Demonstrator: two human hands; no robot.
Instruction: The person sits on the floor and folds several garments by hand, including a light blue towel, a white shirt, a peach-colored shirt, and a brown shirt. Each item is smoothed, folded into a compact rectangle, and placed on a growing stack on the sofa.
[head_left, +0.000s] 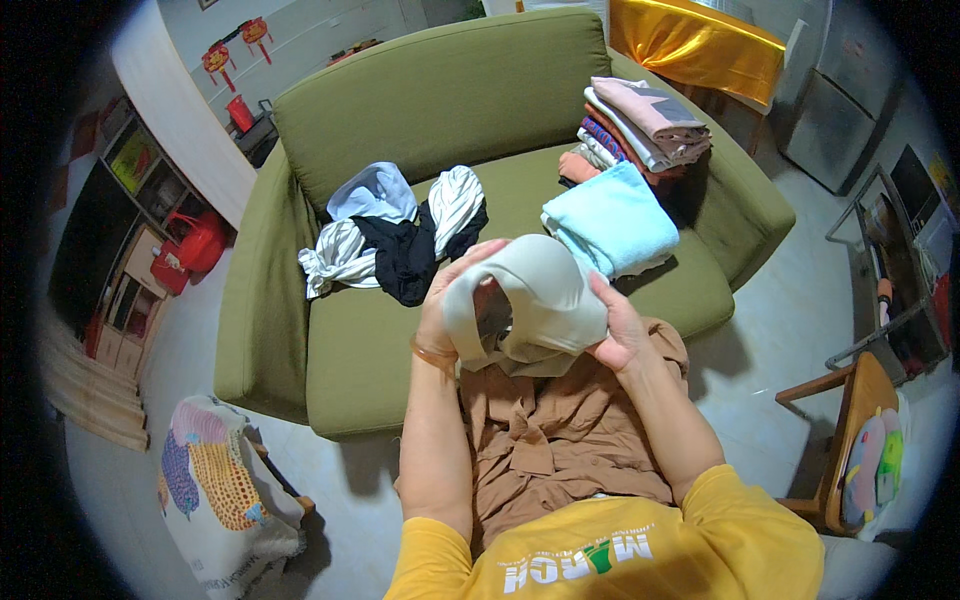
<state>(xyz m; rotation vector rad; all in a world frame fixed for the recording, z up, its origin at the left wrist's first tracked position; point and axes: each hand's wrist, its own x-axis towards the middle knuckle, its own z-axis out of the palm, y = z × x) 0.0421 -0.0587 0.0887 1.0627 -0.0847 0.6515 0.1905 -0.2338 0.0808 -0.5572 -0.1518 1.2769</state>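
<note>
A pale grey bra (536, 300) with smooth moulded cups is held up above my lap. My left hand (448, 300) grips one side of it, partly hidden behind the fabric. On the other side, my right hand (619, 322) pinches the edge with the thumb in front. Just beyond the bra, a folded light-blue towel (615, 217) lies on the green sofa (360, 352). To the left on the seat are loose clothes: a black garment (401, 255), striped white garments (456, 199) and a light-blue piece (373, 193).
A stack of folded clothes (645, 127) rests against the sofa's right arm. A wooden chair (840, 450) stands at my right. At the lower left a patterned cloth (225, 480) drapes over a wooden piece of furniture. Red bags (196, 240) sit on the floor by the cabinet.
</note>
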